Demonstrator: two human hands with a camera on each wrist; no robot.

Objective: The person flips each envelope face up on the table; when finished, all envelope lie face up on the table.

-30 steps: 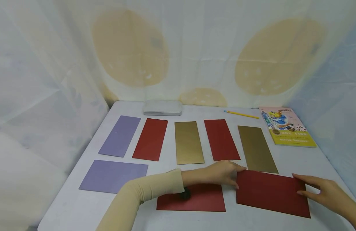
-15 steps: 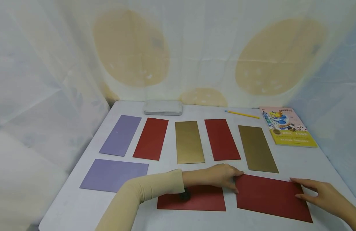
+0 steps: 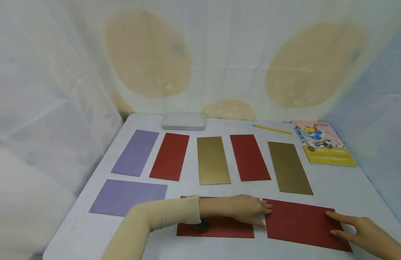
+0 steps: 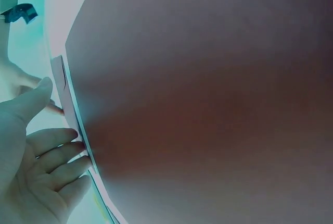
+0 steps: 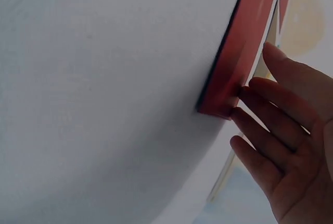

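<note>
A red rectangular card [image 3: 301, 224] lies flat on the table at the front right in the head view. By its left end is my left hand [image 3: 247, 209], fingertips at the card's edge, fingers loosely bent and thumb apart. My right hand [image 3: 362, 231] touches the right end with fingers and thumb spread apart. Beneath my left wrist lies a second red card [image 3: 226, 231], partly hidden by the arm. In the left wrist view the left hand [image 4: 47, 172] holds nothing. The right wrist view has the right hand's fingers [image 5: 268, 130] relaxed against the red card's end [image 5: 229, 78].
Behind stands a row of cards: purple [image 3: 135, 153], red [image 3: 169, 156], gold [image 3: 214, 160], red [image 3: 250, 157] and gold [image 3: 290, 168]. Another purple card [image 3: 127, 198] lies front left. A grey case [image 3: 183, 121], a pencil [image 3: 271, 129] and a book [image 3: 323, 142] rest at the back.
The right-hand red card has shifted slightly toward the front and lies flat. My left hand has let go of its corner and moved down a little; the right hand's hold has loosened.
</note>
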